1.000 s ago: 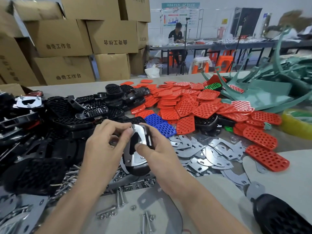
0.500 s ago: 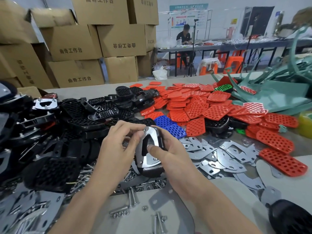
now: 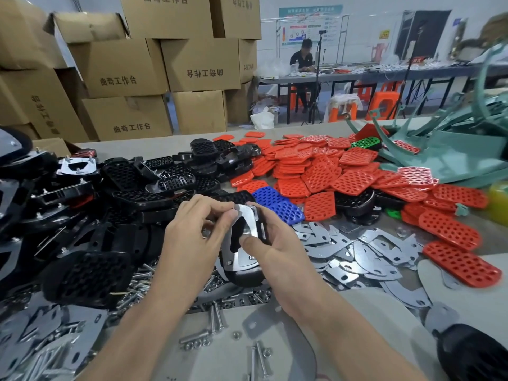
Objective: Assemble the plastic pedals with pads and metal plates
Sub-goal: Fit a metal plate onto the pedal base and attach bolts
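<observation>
Now right hand [image 3: 277, 251] grips glossy black pedal [image 3: 246, 274] under shiny metal plate [image 3: 250, 218].

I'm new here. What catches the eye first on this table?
A big heap of red perforated plastic pads fills the middle and right of the table, beside a pile of black plastic pedals on the left. In front, the right hand grips one black pedal while the left hand pinches the shiny metal plate on it.
</observation>
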`<action>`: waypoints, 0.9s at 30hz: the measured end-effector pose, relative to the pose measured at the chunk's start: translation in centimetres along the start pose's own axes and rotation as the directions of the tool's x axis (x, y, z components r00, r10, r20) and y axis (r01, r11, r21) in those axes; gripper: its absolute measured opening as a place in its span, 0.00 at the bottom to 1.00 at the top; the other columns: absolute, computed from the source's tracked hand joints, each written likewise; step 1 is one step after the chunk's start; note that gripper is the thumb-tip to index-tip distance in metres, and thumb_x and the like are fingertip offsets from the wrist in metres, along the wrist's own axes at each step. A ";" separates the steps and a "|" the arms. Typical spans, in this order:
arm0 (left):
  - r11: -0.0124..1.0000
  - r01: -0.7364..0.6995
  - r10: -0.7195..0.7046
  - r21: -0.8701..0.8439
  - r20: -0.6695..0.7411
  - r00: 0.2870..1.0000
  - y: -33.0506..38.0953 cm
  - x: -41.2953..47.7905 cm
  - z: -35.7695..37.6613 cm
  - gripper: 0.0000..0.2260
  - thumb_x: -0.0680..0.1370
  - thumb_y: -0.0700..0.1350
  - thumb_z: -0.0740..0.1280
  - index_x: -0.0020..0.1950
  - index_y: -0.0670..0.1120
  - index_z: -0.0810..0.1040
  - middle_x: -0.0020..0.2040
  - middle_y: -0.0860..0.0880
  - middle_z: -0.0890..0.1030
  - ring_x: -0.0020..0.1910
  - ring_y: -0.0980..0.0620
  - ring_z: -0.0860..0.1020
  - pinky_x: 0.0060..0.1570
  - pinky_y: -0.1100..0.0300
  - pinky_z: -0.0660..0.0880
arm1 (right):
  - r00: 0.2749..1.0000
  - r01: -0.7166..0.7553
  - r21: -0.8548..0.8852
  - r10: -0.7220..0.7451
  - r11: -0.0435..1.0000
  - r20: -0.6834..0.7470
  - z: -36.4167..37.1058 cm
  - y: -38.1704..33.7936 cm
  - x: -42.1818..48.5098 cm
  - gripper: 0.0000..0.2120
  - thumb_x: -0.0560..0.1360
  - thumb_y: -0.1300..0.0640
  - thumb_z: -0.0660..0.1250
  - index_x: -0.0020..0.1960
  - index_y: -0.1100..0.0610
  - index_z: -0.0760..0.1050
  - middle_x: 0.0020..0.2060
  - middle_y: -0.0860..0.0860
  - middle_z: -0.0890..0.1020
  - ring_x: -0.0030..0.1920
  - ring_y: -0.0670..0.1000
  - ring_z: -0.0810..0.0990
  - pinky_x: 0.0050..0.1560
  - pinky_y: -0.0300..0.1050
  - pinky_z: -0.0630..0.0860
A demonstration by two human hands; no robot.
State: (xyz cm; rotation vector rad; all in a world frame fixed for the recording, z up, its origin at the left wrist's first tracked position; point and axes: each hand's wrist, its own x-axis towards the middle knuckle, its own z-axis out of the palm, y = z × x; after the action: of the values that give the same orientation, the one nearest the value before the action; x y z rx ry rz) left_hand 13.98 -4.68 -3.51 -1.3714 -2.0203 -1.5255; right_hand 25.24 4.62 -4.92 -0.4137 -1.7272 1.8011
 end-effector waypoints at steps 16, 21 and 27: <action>0.998 -0.013 0.013 0.056 -0.008 1.000 0.7 -0.1 -0.3 0.09 0.77 0.58 0.64 0.47 0.54 0.78 0.47 0.60 0.78 0.51 0.54 0.76 0.48 0.67 0.72 | 0.999 0.020 0.003 -0.020 1.000 0.026 0.2 -0.3 -0.4 0.21 0.80 0.70 0.63 0.65 0.48 0.77 0.58 0.47 0.85 0.62 0.47 0.81 0.70 0.50 0.74; 1.000 0.001 -0.001 0.001 0.050 0.999 0.3 -0.2 -0.2 0.13 0.82 0.41 0.65 0.52 0.60 0.82 0.49 0.58 0.76 0.54 0.53 0.76 0.50 0.71 0.70 | 1.000 -0.018 0.013 0.018 1.000 -0.002 0.0 0.0 -0.2 0.21 0.80 0.70 0.63 0.65 0.49 0.77 0.59 0.49 0.84 0.63 0.50 0.81 0.72 0.55 0.72; 0.999 -0.027 0.025 0.042 0.032 0.999 0.1 -0.4 0.1 0.13 0.80 0.40 0.65 0.53 0.58 0.82 0.50 0.59 0.74 0.51 0.52 0.77 0.47 0.63 0.75 | 0.998 -0.069 0.064 0.069 0.996 -0.004 0.1 0.3 -0.1 0.20 0.79 0.67 0.65 0.66 0.50 0.77 0.58 0.51 0.85 0.63 0.53 0.81 0.71 0.59 0.73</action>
State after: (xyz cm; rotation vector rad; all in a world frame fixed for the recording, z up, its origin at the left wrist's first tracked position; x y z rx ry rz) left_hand 14.27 -4.76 -3.80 -1.4086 -2.0337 -1.4501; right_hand 25.22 4.49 -5.22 -0.4567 -1.6644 1.8963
